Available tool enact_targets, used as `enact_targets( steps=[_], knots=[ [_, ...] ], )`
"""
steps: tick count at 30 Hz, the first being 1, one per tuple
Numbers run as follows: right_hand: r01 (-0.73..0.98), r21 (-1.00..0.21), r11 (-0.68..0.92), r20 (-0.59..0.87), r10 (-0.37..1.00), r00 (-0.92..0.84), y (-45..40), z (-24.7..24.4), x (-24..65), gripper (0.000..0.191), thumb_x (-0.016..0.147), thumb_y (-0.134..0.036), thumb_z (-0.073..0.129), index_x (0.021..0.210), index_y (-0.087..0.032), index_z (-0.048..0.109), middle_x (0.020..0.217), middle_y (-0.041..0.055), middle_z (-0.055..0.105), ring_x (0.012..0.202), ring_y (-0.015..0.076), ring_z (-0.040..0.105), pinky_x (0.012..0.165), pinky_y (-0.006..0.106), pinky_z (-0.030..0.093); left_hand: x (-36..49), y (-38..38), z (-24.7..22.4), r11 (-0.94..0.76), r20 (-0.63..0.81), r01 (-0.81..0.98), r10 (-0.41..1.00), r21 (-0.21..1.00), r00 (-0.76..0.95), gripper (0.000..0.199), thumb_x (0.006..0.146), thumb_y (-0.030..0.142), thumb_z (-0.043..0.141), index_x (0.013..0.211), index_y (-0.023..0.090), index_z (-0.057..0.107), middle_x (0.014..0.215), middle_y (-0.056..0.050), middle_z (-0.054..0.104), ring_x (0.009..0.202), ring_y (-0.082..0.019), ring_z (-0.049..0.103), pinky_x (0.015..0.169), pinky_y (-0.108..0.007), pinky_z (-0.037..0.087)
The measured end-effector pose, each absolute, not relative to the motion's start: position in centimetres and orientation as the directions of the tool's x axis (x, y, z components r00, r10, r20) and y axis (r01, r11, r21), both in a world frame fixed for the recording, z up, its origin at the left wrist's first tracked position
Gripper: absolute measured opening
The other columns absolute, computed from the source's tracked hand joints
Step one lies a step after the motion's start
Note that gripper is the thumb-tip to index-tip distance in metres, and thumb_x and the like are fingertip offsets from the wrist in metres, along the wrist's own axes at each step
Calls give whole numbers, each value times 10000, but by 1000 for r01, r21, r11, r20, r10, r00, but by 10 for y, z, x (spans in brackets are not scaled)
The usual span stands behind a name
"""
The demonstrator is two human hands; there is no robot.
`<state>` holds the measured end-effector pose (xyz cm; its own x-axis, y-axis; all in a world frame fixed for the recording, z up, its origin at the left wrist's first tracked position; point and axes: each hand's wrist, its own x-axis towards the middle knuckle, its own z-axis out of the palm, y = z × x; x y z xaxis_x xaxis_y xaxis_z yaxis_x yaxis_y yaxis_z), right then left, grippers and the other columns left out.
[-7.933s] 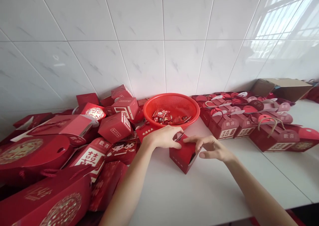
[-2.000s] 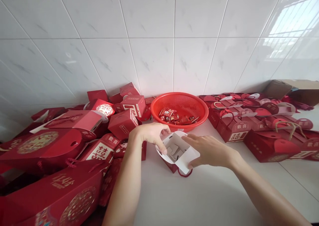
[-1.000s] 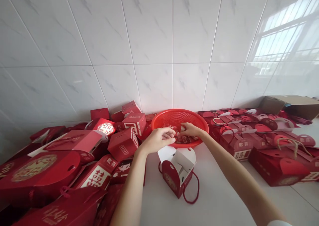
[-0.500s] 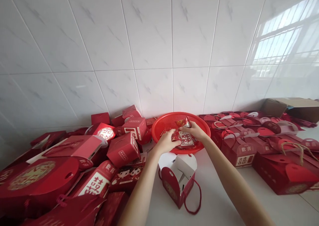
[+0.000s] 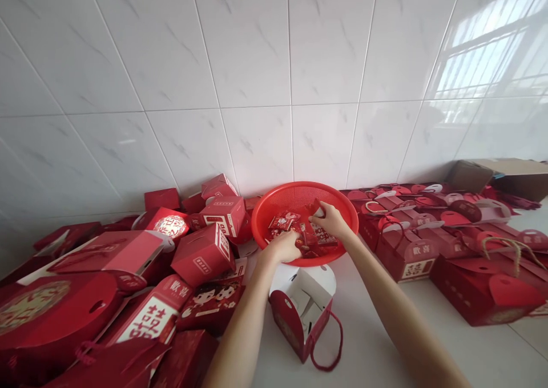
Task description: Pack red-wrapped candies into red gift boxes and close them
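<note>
A red plastic colander basket [image 5: 262, 205] stands near the wall with several small red-and-white wrapped packets [image 5: 283, 221] in it. My left hand [image 5: 283, 247] reaches over its near rim, fingers curled down among the packets. Its fingertips are hidden, so what they hold cannot be made out. In the right half of the basket my right hand [image 5: 333, 220] pinches a small shiny red packet [image 5: 317, 210], tilted upward. Between my forearms sits an open red gift box [image 5: 286, 319] with a white inside and a dark red cord handle [image 5: 340, 342]. Neither hand touches it.
Red gift boxes [image 5: 201, 254] lie heaped at the left. At the right, rows of closed red boxes [image 5: 406, 257] with cord handles stand close to the basket. A brown cardboard box [image 5: 509, 174] sits at the far right. A white tiled wall [image 5: 257, 142] rises behind everything.
My left hand has dipped lower among the packets. My right hand has shifted off the large white-and-red packet and now pinches a small red one. The view has tilted slightly.
</note>
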<state>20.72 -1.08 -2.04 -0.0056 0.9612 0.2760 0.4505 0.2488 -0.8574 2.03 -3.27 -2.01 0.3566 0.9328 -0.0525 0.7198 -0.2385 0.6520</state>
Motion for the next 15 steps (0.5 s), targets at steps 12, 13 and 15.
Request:
enact_targets(
  steps=[12, 13, 15],
  knots=[
    [669, -738, 95, 132, 991, 4, -19, -21, 206, 676, 701, -101, 691, 1355, -169, 533, 1255, 140, 638, 1016, 247, 644, 766, 293, 494, 22, -33, -24, -139, -186, 714, 915, 686, 358, 178, 480, 26, 690, 550, 190, 690, 605, -86, 684, 654, -291, 666, 646, -351, 479],
    [671, -736, 91, 116, 993, -8, -20, -22, 206, 670, 682, -75, 686, 1334, -163, 559, 1217, 134, 657, 996, 247, 649, 760, 292, 495, 22, -34, -24, -141, -174, 693, 915, 707, 363, 172, 498, 26, 691, 548, 191, 688, 576, -64, 667, 644, -269, 657, 649, -338, 479],
    [669, -738, 87, 92, 995, -27, -20, -23, 207, 641, 641, -42, 691, 1269, -155, 619, 1146, 124, 686, 975, 254, 655, 757, 295, 495, 21, -33, -23, -141, -135, 634, 920, 761, 367, 145, 571, 45, 686, 594, 188, 700, 551, -30, 642, 632, -229, 641, 645, -311, 480]
  ],
)
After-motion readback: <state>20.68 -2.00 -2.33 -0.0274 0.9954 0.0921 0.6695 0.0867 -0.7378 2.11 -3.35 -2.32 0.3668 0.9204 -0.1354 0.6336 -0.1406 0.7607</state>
